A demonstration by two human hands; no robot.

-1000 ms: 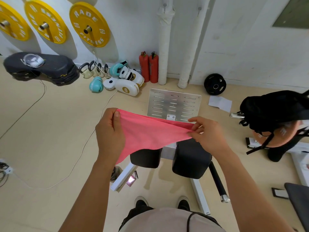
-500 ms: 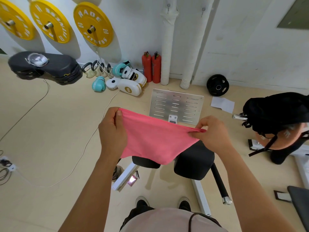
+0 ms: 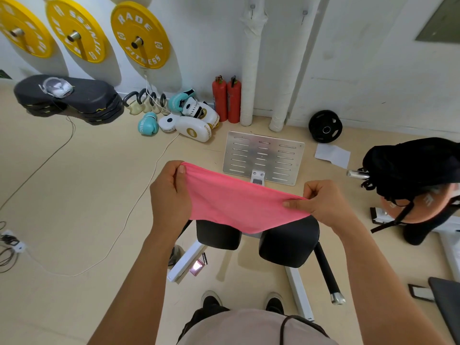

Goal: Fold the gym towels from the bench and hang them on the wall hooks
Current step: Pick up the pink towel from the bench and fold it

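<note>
Fingers (image 3: 290,204) of the right hand (image 3: 326,202) pinch one top corner of the pink towel (image 3: 234,207), and the left hand (image 3: 169,192) grips the other corner with its thumb over the edge, so the cloth hangs stretched between them at chest height, sagging in the middle. The towel looks already doubled at least once, though its layers cannot be counted; as a judgement, folding is under way and hanging is not yet done. No other towels and no wall hooks can be picked out, so how many remain cannot be told.

Just below the towel sit the two black pads (image 3: 288,242) of a white-framed machine, with the person's shoes nearer than them. Beyond the towel lies a slotted metal footplate (image 3: 263,155), then two red extinguishers (image 3: 227,100) and wrapped pipes against the wall. Left of the towel the floor is open apart from a thin white cable (image 3: 139,202). Right of the towel a black bag (image 3: 410,165) crowds close, so room for swinging the cloth seems better to the left.
</note>
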